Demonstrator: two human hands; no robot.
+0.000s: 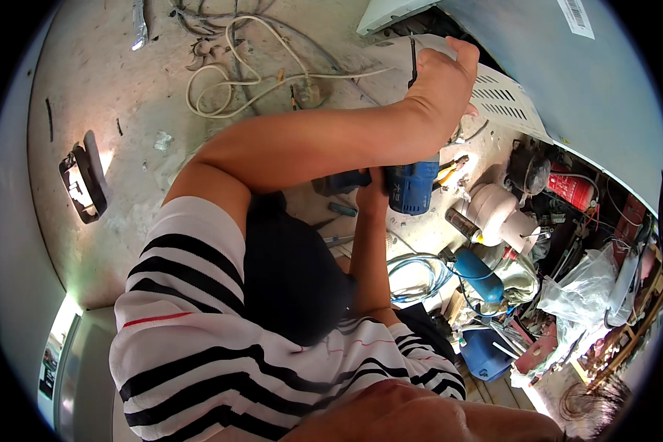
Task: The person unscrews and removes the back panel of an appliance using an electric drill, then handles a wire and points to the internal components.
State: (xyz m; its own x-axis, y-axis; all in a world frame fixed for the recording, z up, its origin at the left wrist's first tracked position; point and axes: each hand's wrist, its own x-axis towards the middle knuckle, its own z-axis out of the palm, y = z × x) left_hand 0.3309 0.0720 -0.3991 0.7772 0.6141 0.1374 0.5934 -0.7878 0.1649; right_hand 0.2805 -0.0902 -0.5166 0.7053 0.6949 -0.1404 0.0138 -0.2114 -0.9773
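A blue power tool point(411, 190), drill-like, with pale marking on its bulky body and a darker blue-black block at the other side of the handle, is in the right hand point(372, 193). That hand is wrapped around the handle, partly hidden by the left forearm crossing above. Beyond the grip, the left hand point(440, 81) reaches the pale vented panel point(497, 96) beside a thin dark rod point(413, 60); whether its fingers pinch anything, I cannot tell. Right of the grip lies a blue cylinder point(479, 274).
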